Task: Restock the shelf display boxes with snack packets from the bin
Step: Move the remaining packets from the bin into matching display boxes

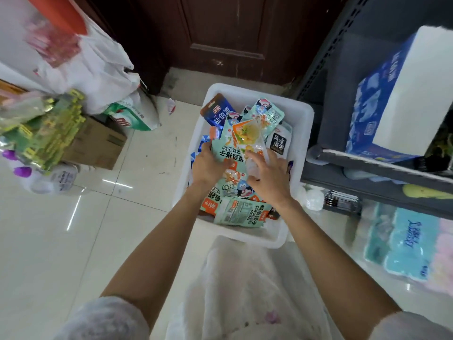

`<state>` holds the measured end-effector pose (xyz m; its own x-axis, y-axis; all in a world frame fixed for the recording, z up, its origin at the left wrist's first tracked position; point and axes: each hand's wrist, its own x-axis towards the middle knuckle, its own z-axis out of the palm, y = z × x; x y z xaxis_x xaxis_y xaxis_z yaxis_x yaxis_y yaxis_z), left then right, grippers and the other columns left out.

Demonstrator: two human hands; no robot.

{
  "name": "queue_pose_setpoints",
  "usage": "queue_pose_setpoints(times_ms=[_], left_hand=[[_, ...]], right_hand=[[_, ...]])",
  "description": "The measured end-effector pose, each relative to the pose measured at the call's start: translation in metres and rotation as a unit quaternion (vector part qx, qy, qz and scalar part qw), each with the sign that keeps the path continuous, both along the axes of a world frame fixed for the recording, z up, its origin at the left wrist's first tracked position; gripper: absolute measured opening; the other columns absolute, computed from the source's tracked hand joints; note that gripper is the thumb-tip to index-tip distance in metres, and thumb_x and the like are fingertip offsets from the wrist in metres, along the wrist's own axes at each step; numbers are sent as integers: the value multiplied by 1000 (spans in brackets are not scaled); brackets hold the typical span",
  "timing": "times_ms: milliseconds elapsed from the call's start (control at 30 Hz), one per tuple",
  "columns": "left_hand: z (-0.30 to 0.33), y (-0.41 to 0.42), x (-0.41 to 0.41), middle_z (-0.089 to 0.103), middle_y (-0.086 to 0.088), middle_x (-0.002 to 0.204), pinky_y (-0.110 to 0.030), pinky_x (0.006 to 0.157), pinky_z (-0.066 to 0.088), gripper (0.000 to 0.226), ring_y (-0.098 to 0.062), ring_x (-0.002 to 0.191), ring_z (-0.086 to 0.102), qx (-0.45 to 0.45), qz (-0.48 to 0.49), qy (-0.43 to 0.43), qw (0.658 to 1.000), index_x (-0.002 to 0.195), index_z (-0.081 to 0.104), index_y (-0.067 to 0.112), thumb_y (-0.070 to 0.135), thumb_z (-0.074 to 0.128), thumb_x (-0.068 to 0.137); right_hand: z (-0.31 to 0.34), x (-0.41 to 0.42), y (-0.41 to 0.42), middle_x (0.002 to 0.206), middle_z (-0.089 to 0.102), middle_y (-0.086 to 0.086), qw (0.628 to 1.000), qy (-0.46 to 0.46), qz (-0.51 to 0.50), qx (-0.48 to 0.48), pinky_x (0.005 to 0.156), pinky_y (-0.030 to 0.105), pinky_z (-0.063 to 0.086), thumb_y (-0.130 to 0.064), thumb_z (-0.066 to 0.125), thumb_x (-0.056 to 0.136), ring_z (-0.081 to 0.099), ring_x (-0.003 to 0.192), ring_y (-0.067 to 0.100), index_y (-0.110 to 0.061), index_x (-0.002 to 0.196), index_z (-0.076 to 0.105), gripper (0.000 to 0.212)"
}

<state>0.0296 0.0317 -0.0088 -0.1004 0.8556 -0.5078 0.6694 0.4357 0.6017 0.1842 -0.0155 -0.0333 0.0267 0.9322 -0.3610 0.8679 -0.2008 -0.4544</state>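
Shelf unit (pixel 372 165): grey metal, at 3 o'clock of the bin; a blue and white carton (pixel 402 94) sits on its upper level. No display boxes can be made out from here, so where the packets must go cannot be told.
Bin (pixel 304 123): white plastic tub on the tiled floor, just beside the shelf foot, about half filled with a loose heap. Stiff walls, likely light enough to drag, but the work is done by lifting packets out of it.
Snack packets (pixel 240 212): mint-green, orange, navy and black pouches lying crossed over one another in the bin. I judge them light, flat, limp and glossy, so they will slide on each other; a fanned bunch is apt to slip. Best taken by the sealed edges or pinched flat across the middle, several stacked and squared.
Orange and clear packet (pixel 247 133): at 12 o'clock of the right hand, tilted up out of the heap; soft contents, so a gentle pinch rather than a squeeze.
Left hand (pixel 208 165): at 9 o'clock of the heap, fingers curled over the edge of a mint-green pouch, gripping it.
Right hand (pixel 269 175): fingers bent and closed on the lower end of the orange and clear packet.
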Motion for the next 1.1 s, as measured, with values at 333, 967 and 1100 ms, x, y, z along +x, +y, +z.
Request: queue_pose_setpoints(times_ms=[333,967,1100], left_hand=[[-4,3,-24,66,-1,101,-19,67,49,35,-18,82,63,41,29,-132,990,119,56,12,10,63,85],[20,35,-47,65,-2,87,-49,72,56,13,-31,83,66,140,100,-203,964,88,47,29,27,58,83],[26,35,-50,67,5,94,-42,77,57,18,-14,83,69,138,114,-248,952,91,47,29,17,61,90]], right_hand=[[4,-33,-19,126,47,7,984,83,-133,79,107,40,22,-51,57,85,29,128,33,-30,113,60,35],[11,-28,-3,122,54,4,954,134,-257,75,94,25,28,-36,64,87,43,117,21,-10,116,55,40],[35,-32,14,134,46,0,917,286,-268,76,96,22,33,-34,71,83,41,120,11,-15,135,42,62]])
